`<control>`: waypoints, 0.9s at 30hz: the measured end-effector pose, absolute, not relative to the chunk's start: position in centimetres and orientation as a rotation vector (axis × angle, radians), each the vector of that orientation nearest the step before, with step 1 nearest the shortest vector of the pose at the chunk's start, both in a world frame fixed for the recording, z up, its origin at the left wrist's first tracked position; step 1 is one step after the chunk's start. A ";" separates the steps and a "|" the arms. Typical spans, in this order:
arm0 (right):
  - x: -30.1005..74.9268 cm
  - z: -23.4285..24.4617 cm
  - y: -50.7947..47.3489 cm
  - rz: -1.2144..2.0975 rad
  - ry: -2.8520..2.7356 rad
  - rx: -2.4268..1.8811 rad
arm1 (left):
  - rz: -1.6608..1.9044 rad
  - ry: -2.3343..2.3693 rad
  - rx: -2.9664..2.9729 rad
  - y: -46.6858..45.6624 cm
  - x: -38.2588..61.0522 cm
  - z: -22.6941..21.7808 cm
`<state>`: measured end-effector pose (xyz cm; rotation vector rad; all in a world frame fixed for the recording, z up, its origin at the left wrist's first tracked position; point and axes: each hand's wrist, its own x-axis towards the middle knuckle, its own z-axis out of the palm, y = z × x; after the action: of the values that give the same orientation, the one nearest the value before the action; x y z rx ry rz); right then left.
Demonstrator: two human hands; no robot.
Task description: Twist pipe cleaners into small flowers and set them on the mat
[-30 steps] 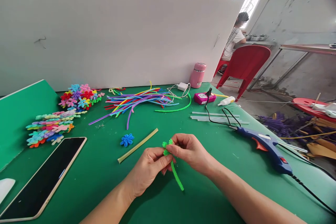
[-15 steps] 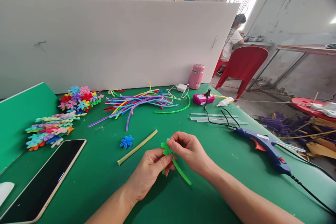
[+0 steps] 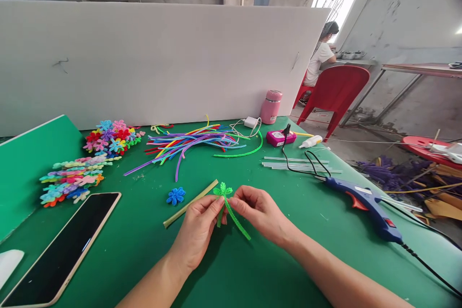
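Both hands pinch a green pipe cleaner (image 3: 231, 209) just above the green table (image 3: 144, 245). Its top end is bent into small petal loops, and a straight tail slants down to the right. My left hand (image 3: 198, 231) grips it from the left below the loops, fingers closed. My right hand (image 3: 258, 211) pinches it from the right. A finished blue pipe-cleaner flower (image 3: 175, 196) and a pale yellow-green stick (image 3: 189, 203) lie just left of my hands.
A phone (image 3: 61, 245) lies at the front left. Piles of coloured flowers (image 3: 72, 178) and loose pipe cleaners (image 3: 195, 142) sit farther back. A blue glue gun (image 3: 364, 204) with its cord, clear glue sticks (image 3: 299, 162), a pink bottle (image 3: 270, 106) stand right. A person sits on a red chair (image 3: 339, 89) beyond.
The hands have shifted slightly left and away from me. The green pipe cleaner's looped end now stands clear above the fingers, with more petals showing, and its tail has swung.
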<state>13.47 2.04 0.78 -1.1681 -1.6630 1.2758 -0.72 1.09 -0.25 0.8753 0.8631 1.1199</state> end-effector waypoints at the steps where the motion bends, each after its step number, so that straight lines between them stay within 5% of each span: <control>1: 13.3 0.7 2.0 1.282 -1.698 -1.173 | 1.140 0.858 0.860 1.1 -0.7 -0.3; 27: 13.5 0.8 2.2 1.523 -1.530 -1.012 | 1.282 1.065 1.517 1.3 -1.9 0.0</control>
<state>13.46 2.17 0.76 -1.0125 -1.5299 1.5233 -1.86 1.34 -0.01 1.5173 1.0652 1.2818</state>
